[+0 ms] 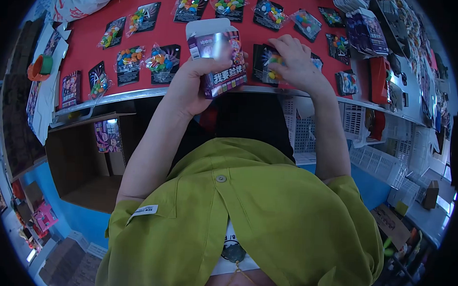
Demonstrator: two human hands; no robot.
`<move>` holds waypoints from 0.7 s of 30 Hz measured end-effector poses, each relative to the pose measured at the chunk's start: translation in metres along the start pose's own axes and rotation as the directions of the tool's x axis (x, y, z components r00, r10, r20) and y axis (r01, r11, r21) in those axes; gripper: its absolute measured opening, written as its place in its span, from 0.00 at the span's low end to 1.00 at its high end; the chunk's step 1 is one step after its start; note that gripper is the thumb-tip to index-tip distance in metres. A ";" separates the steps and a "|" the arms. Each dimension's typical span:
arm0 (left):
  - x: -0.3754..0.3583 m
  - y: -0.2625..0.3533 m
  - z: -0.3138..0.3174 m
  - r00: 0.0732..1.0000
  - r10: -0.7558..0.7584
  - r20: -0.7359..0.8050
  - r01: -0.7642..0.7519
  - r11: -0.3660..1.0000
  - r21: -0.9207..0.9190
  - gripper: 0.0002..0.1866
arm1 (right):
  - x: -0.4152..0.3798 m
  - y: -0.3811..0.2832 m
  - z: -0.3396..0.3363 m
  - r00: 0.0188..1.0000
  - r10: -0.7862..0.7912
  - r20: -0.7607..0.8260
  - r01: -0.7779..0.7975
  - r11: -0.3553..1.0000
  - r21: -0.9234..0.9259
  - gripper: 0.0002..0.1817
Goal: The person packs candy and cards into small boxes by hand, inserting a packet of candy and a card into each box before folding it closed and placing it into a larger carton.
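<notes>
My left hand point(198, 75) is wrapped round a purple printed box point(222, 67), whose white top flap point(203, 27) stands open. To its right, my right hand point(294, 64) rests over a dark card with a bag of colourful candies point(273, 65) near the table's front edge. Its fingers are bent onto the bag, and the palm partly hides it. Left of the box lies another candy bag point(162, 59) on a dark card, with a similar bag point(129, 59) beside it.
More candy bags on cards lie across the red table point(203, 3). Stacked purple boxes point(366, 32) and a red container point(379, 80) are at the right. An open cardboard box point(81, 173) sits below the left edge; a white plastic bag point(85, 2) lies at the back left.
</notes>
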State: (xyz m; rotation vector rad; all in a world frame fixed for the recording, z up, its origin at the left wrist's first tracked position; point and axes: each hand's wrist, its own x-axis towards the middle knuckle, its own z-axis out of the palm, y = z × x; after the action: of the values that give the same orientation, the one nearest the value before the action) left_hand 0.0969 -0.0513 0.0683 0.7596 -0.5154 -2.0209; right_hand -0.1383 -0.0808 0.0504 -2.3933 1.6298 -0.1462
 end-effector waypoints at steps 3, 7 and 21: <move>0.001 -0.003 0.000 0.999 -0.023 -0.038 0.023 1.000 0.010 0.18 | 0.011 -0.002 -0.006 0.996 0.042 0.084 -0.040 0.999 -0.026 0.29; 0.002 -0.001 -0.004 0.998 -0.011 -0.057 0.014 0.999 0.051 0.23 | 0.013 -0.004 -0.013 0.989 0.072 0.131 -0.073 0.997 0.003 0.27; 0.005 -0.004 0.013 0.937 -0.229 0.265 0.228 0.973 0.033 0.22 | 0.021 0.000 -0.067 0.949 -0.128 -0.290 0.311 0.550 0.775 0.23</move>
State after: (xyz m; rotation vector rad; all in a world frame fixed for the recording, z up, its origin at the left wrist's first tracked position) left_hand 0.0836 -0.0525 0.0745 0.5698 -0.6057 -2.3591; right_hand -0.1448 -0.1098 0.1139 -1.8220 0.9392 -0.9935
